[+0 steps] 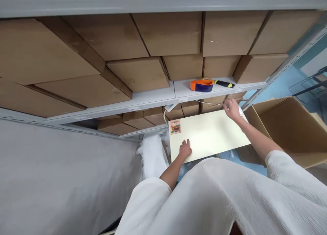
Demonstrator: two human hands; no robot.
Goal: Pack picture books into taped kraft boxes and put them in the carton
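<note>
Lengthwise, the cream board [204,136] runs left-to-right.

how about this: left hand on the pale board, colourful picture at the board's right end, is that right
No, the head view shows the colourful picture at the left end of the pale board; the left hand is on that board.

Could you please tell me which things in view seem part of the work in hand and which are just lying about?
Seemingly in use:
pale board, under the left hand
thin white cord, reaching the right hand

Apparently lying about:
orange-and-blue tool
black-and-yellow cutter
open carton
shelved boxes
</note>
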